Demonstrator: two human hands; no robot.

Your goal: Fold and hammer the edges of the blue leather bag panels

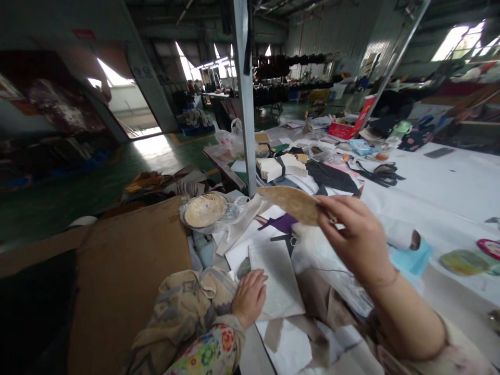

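My right hand (353,234) is raised above the white table (449,192) and pinches one end of a flat tan oval piece (291,202), which points left toward a grey metal post (246,99). My left hand (249,297) rests low on a lined white paper sheet (275,281), fingers curled down on its left edge; whether it grips anything is unclear. A purple cut piece (283,223) lies just below the tan piece. A clear bag of round tan pieces (205,210) sits to the left.
A large brown cardboard sheet (125,271) covers the left side. Stacks of cream pieces (279,166), black fabric (332,177) and a red box (347,127) crowd the far table. A white tape roll (402,235) and teal cloth (412,258) lie right of my right hand.
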